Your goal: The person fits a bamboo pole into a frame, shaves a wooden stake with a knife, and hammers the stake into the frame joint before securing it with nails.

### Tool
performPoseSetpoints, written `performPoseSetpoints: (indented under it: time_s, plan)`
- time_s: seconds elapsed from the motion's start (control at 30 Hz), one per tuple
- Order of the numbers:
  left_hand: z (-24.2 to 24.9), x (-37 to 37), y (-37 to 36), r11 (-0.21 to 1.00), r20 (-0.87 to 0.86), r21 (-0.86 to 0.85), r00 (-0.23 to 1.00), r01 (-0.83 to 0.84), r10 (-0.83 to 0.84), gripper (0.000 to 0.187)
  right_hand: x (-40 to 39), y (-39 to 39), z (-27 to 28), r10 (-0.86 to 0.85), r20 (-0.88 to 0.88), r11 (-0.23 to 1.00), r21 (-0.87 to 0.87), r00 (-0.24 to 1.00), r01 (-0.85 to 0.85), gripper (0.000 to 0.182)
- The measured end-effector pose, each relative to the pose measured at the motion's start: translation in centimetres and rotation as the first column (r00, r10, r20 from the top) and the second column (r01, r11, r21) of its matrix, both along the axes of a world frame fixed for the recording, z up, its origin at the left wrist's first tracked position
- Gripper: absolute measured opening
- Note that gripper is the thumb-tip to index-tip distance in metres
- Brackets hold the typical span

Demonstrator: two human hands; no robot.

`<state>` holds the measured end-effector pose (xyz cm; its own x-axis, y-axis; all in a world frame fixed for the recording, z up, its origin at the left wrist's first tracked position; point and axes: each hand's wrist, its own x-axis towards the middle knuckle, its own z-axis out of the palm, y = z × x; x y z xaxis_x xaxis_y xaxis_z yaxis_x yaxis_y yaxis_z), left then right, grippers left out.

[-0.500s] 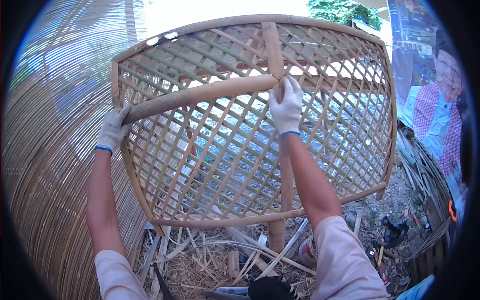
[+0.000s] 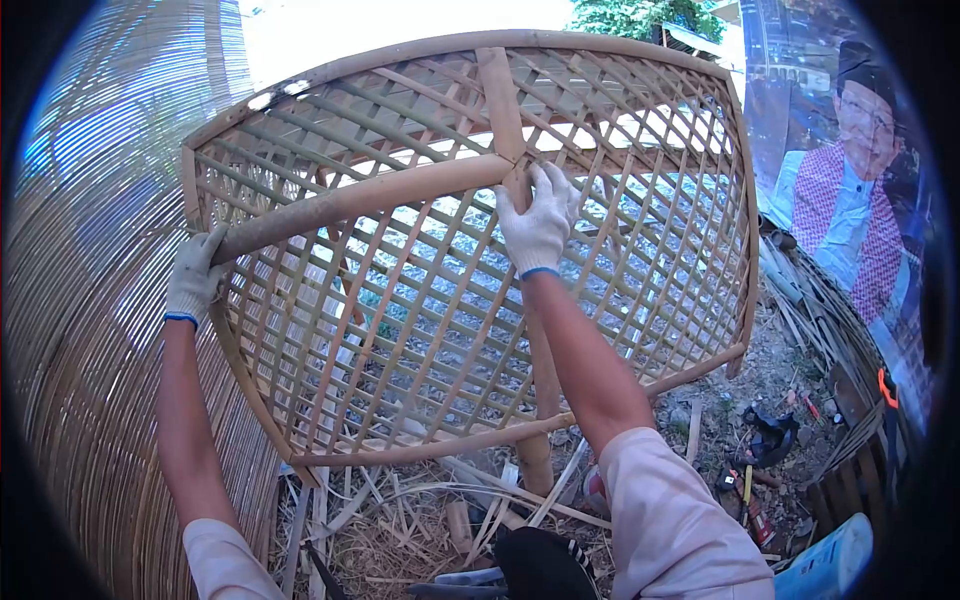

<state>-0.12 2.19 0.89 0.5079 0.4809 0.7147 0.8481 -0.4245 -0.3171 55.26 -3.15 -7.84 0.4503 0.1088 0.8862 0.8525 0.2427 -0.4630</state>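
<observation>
A bamboo lattice panel [image 2: 420, 436] with a curved frame stands upright in front of me. Across its left half runs a thick bamboo pole [image 2: 370, 200], slightly tilted, its right end against the vertical bamboo post [image 2: 500, 105]. My left hand [image 2: 196, 272], in a white glove, is closed round the pole's left end at the frame's left side. My right hand [image 2: 541, 218], also gloved, is at the post just beside the pole's right end. Its fingers are bent over the post and lattice, with the thumb on the near side.
A woven bamboo screen [image 2: 110, 330] rises at the left. At the right hangs a banner with a printed person [image 2: 850, 190]. Bamboo strips [image 2: 400, 530] and shavings litter the ground. A black bag-like item [image 2: 770, 436], tools and a blue container [image 2: 825, 565] lie lower right.
The view has shifted, so the panel, pole and both hands appear further left. My right hand has turned slightly and its fingers are more spread. My left hand keeps its hold.
</observation>
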Motion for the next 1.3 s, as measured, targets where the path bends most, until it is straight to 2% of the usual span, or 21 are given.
performPoseSetpoints:
  time_s: [0.03, 0.13, 0.23, 0.33, 0.47, 0.57, 0.67, 0.7, 0.8, 0.97, 1.03, 1.07, 1.13, 1.3]
  plan:
    - [0.0, 0.2, 0.2, 1.000, 0.007, 0.014, 1.000, 0.019, -0.019, 0.081, 0.0, -0.2, 0.1, 0.014, 0.002, 1.000, -0.020, 1.000, -0.014, 0.064]
    - [-0.5, 0.5, 0.5, 0.999, 0.011, 0.046, 1.000, 0.027, -0.027, 0.085, 0.2, -0.2, 0.0, 0.035, 0.155, 0.997, -0.073, 0.987, -0.024, 0.061]
    - [-0.7, 1.1, 0.5, 1.000, 0.024, 0.017, 1.000, 0.011, -0.012, 0.086, -0.2, -1.1, 0.2, -0.005, 0.294, 0.979, -0.193, 0.956, 0.064, 0.060]
    - [-1.1, 1.6, -0.1, 0.999, 0.031, 0.048, 0.999, -0.025, 0.023, 0.084, -0.3, -1.2, 0.5, 0.001, 0.311, 0.974, -0.215, 0.950, 0.069, 0.060]
    - [-1.5, 2.1, -0.5, 0.971, 0.051, -0.069, 0.971, -0.230, 0.234, 0.088, -0.1, -0.7, 0.3, -0.009, 0.315, 0.976, -0.206, 0.949, 0.078, 0.061]
    - [-3.5, 0.7, 0.8, 0.971, 0.197, -0.002, 0.952, -0.238, 0.234, 0.089, -0.5, -0.8, 0.3, -0.036, 0.311, 0.972, -0.211, 0.950, 0.106, 0.059]
    - [-4.7, -1.9, 1.2, 0.953, 0.357, -0.020, 0.888, -0.302, 0.289, 0.089, -0.7, -0.6, 0.5, -0.024, 0.294, 0.969, -0.229, 0.956, 0.095, 0.058]
    - [-4.9, -2.5, 1.5, 0.921, 0.328, -0.060, 0.864, -0.385, 0.382, 0.086, -0.7, -0.4, 0.4, -0.022, 0.299, 0.970, -0.225, 0.954, 0.092, 0.058]
    - [-5.1, -2.3, 1.2, 0.981, 0.583, -0.178, 0.795, -0.076, 0.167, 0.083, -0.6, -0.2, 0.1, -0.035, 0.321, 0.970, -0.219, 0.947, 0.110, 0.060]
    - [-5.1, -3.8, 3.2, 0.963, 0.655, -0.267, 0.741, 0.045, 0.147, 0.067, -0.4, 0.1, -0.2, -0.050, 0.331, 0.968, -0.215, 0.942, 0.127, 0.059]
    - [-3.5, -4.0, 1.4, 0.935, 0.674, -0.340, 0.719, 0.100, 0.169, 0.063, -0.3, 0.5, -0.5, -0.047, 0.333, 0.972, -0.200, 0.942, 0.119, 0.060]
    - [-2.7, -4.0, 0.3, 0.897, 0.646, -0.437, 0.717, 0.067, 0.261, 0.061, -0.2, 0.7, -0.5, -0.047, 0.338, 0.975, -0.190, 0.940, 0.117, 0.060]
    - [-3.0, -4.7, 0.8, 0.926, 0.639, -0.366, 0.749, 0.093, 0.177, 0.061, -0.2, 0.6, -0.5, -0.069, 0.342, 0.968, -0.204, 0.937, 0.146, 0.060]
    - [-2.4, -4.7, -0.2, 0.915, 0.598, -0.400, 0.771, 0.051, 0.219, 0.063, 0.0, 1.1, -0.4, -0.083, 0.374, 0.967, -0.195, 0.924, 0.166, 0.061]
